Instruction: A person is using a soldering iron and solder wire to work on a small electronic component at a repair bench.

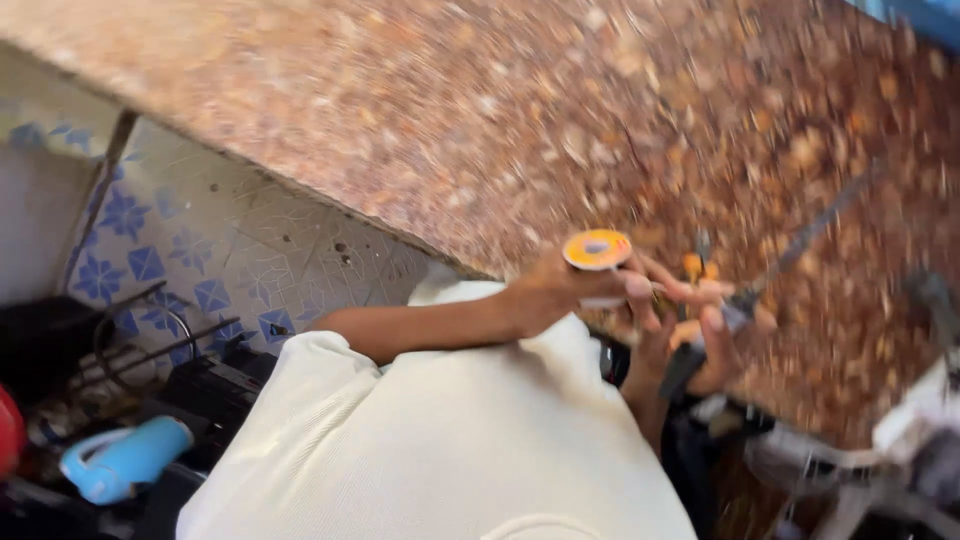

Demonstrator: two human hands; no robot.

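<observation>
- Speckled brown stone counter [560,110] fills the upper part of the head view; strong motion blur throughout.
- Left hand [575,285] is raised over the counter's edge, forearm bare below a short cream sleeve [330,370].
- Left fingers [640,285] are closed on a small round spool [597,250] with an orange rim and a grey centre; the spool sits at the top of the hand, flat face toward the camera.
- Right hand [715,350] sits just beside and slightly below the left hand, the two touching or nearly so; blur prevents a firmer call.
- Right fingers [712,322] are curled around a dark, thin tool [790,255] whose shaft slants up and to the right across the counter. Handle end is dark and points down toward the body.
- Small orange parts [698,268] show between the two hands; cannot tell what they are.
- Cream shirt [440,450] covers the lower centre of the view.
- Below the counter, at left: wall of pale tile with blue star patterns [200,250].
- Lower left corner: light blue object [125,458] lying among dark clutter and wire loops [140,345]; a red edge [8,430] at the frame border.
- Lower right: pale and dark shapes [880,460], too blurred to identify.
</observation>
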